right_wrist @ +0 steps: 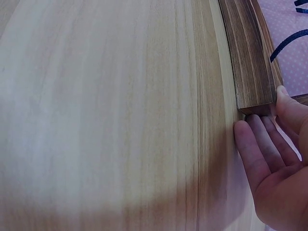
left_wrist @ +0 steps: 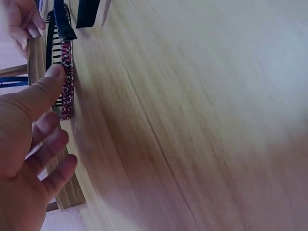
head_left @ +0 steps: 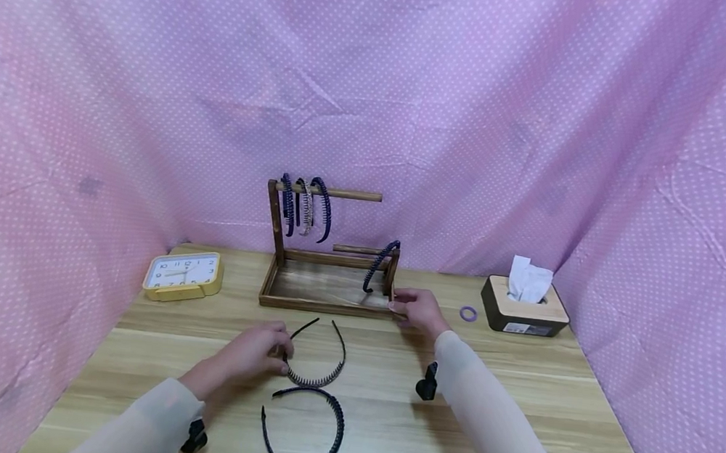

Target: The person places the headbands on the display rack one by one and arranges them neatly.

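Note:
My left hand (head_left: 252, 351) pinches the left side of a thin toothed headband (head_left: 342, 363), whose open ends point away from me. In the left wrist view, the thumb lies on this headband's speckled band (left_wrist: 67, 91). Nearer to me is a thicker dark headband (head_left: 339, 436) with its opening to the left. My right hand (head_left: 419, 311) grips the right end of a brown wooden rack (head_left: 322, 308), thumb at the rim and fingers against the outer side. On the rack's upper bar hang three headbands, including a dark one (head_left: 325, 208); another headband (head_left: 376, 264) hangs on its lower bar.
A yellow-framed clock (head_left: 184, 275) lies at the left of the wooden table (head_left: 395, 434). At the right are a purple ring (head_left: 468, 314) and a tissue box (head_left: 521, 316) with a tissue sticking out. Pink dotted cloth (head_left: 377, 75) hangs behind and at both sides.

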A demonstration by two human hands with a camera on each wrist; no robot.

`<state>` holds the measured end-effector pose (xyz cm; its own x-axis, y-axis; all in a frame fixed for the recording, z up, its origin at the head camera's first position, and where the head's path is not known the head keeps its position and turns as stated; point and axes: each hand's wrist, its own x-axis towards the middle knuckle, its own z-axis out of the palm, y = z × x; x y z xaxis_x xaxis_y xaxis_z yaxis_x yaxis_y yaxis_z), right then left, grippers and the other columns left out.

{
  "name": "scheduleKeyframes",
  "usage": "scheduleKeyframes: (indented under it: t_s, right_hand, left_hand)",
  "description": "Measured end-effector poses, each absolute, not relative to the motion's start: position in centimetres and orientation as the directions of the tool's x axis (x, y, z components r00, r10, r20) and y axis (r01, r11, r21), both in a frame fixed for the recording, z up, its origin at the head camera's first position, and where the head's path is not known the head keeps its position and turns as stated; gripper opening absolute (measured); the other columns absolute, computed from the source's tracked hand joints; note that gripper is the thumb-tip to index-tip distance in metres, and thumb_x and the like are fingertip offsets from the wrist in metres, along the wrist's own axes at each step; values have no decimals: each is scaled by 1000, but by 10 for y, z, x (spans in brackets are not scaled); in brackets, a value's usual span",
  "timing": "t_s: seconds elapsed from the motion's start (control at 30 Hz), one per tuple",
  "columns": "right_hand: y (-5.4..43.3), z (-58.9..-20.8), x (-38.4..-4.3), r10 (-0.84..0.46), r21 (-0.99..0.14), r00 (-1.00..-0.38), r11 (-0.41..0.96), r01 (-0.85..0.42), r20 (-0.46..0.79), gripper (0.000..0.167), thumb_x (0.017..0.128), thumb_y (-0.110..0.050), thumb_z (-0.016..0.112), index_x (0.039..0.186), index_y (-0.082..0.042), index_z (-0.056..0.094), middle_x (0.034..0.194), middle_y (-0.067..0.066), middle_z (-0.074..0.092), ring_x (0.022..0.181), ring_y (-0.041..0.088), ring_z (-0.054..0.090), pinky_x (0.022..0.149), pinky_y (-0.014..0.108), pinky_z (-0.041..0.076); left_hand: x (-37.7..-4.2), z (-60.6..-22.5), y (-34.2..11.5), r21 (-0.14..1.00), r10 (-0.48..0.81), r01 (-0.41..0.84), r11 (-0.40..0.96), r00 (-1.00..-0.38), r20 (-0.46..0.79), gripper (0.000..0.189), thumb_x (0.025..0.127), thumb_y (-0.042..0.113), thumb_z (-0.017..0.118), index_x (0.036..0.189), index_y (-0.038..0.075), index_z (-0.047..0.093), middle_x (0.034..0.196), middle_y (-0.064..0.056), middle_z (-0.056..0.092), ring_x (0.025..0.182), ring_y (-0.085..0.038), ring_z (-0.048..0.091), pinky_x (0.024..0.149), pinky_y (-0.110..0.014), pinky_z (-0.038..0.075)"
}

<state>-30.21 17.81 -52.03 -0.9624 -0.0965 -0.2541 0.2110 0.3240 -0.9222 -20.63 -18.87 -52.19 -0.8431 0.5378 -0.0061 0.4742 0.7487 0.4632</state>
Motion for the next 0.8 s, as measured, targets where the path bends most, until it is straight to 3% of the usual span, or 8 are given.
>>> scheduleKeyframes:
  t_s: [0.2, 0.47, 0.63, 0.8]
  right_hand:
    - [179, -521, -303, -95, -920, -962, 330, 213, -256, 47, 97, -10, 71, 141, -2, 60, 138, 20, 63, 112, 32, 68, 83, 42, 62]
    - [179, -520, -302, -102, -924, -960, 314, 218, -261, 46, 97, -11, 71, 141, -3, 60, 141, 19, 62, 118, 34, 66, 84, 42, 62]
    - [178, -520, -301, -103, -923, -963, 327, 204, -249, 46, 98, -11, 70, 142, -3, 59, 141, 20, 62, 118, 34, 66, 85, 43, 62]
    - [179, -520, -301, -104, -923, -962, 324, 208, -253, 46, 98, -11, 70, 142, -3, 60, 141, 20, 62, 118, 34, 66, 85, 43, 62]
  left_hand:
    - [-206, -520, -190, 409, 615, 575, 708, -788, 44, 22, 81, 17, 86, 101, 21, 77, 113, 7, 70, 112, -21, 62, 103, -51, 49]
    - [-203, -522, -193, 361, 630, 600, 714, -776, 43, 20, 81, 14, 85, 98, 25, 78, 101, 15, 68, 101, -12, 59, 93, -42, 53]
    - [-198, -520, -191, 302, 665, 664, 684, -738, 116, 14, 83, 16, 84, 94, 23, 80, 100, 12, 70, 94, -10, 56, 84, -36, 53]
    - [-193, -516, -189, 254, 671, 700, 667, -713, 202, 15, 82, 17, 85, 96, 21, 80, 97, 14, 70, 92, -9, 58, 84, -35, 54]
